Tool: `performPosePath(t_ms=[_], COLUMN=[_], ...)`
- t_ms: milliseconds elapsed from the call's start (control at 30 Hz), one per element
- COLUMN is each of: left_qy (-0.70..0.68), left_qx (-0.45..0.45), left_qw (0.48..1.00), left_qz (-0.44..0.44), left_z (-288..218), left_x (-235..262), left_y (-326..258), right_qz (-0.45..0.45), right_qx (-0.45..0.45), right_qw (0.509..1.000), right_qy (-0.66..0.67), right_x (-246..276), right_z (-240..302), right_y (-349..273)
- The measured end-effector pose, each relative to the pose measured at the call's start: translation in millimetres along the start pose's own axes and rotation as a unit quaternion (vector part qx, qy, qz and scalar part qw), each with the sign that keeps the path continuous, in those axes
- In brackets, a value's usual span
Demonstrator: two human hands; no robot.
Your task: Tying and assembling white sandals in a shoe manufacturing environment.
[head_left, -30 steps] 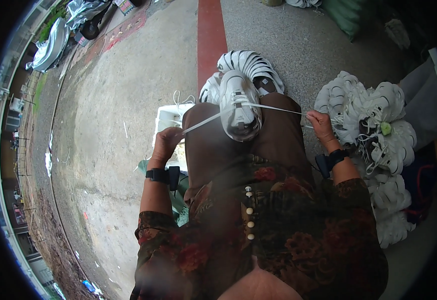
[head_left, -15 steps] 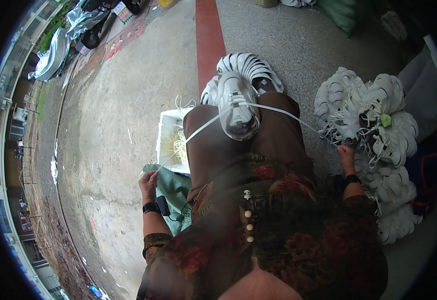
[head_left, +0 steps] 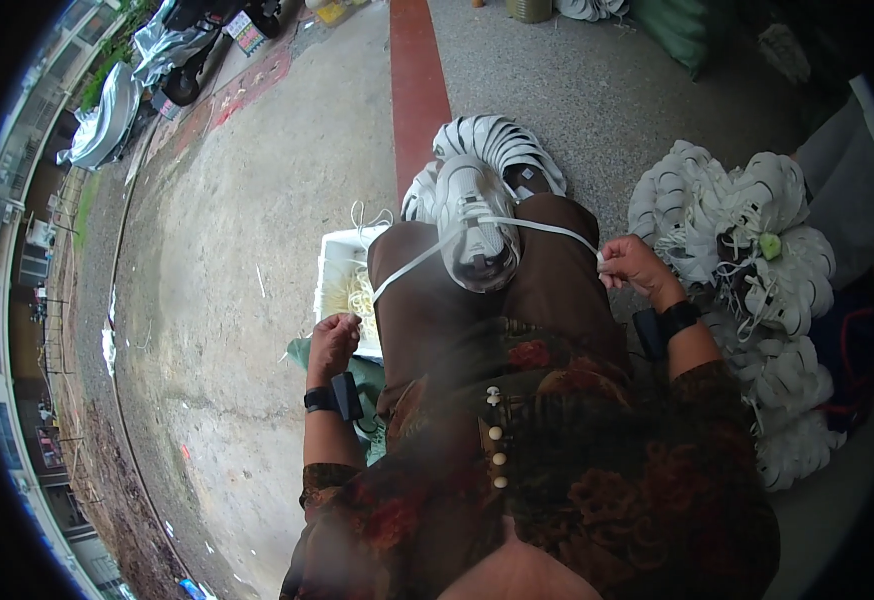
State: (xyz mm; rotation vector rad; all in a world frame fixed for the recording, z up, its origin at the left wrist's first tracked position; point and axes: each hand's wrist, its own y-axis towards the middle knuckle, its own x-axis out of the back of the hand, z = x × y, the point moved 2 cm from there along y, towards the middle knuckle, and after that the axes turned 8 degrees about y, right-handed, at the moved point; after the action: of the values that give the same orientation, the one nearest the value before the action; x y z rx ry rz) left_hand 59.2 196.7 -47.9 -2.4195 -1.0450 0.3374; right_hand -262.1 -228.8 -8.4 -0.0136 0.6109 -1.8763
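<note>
A white sneaker-shaped upper (head_left: pixel 469 182) lies between my knees, with its rounded toe turned toward me. A flat white shoelace (head_left: pixel 547 227) runs through it, one end out to each side. Above my right knee, my right hand (head_left: pixel 639 270) pinches one end between thumb and fingers. Beside my left thigh, my left hand (head_left: pixel 334 345) is closed with its fingertips together, level with the other end, which drops past the knee; the pale box behind makes the lace hard to follow there. Both hands are apart from the upper.
Left of my leg stands a white box (head_left: pixel 337 250) of loose pale laces, with green cloth (head_left: pixel 370 430) near it. A fanned stack of white uppers (head_left: pixel 502 138) lies beyond my knees. Bundles of similar uppers (head_left: pixel 772 210) are piled at my right. Covered vehicles (head_left: pixel 107 120) stand far left.
My right hand has come inward and away from me, toward my right knee. My left hand has moved slightly inward and away from me. The lace now hangs slacker on the right side.
</note>
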Motion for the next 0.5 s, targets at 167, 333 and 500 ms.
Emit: performPosePath(t_ms=[167,333,500], left_qy=[0.161,0.113,0.096], left_qx=[-0.087,-0.126,-0.12], left_qw=[0.957,0.978,0.984], left_qz=[0.224,0.123,0.086], left_z=[-88,-98,-99], left_x=[-118,-154,-158], left_y=[30,72,67], right_qz=[0.019,-0.141,-0.176], right_qx=[0.256,0.299,0.259], right_qw=[0.955,0.937,0.932], right_qy=[-0.152,-0.113,-0.183], right_x=[-73,-91,-96], right_z=[19,4,10], right_y=[103,149,144])
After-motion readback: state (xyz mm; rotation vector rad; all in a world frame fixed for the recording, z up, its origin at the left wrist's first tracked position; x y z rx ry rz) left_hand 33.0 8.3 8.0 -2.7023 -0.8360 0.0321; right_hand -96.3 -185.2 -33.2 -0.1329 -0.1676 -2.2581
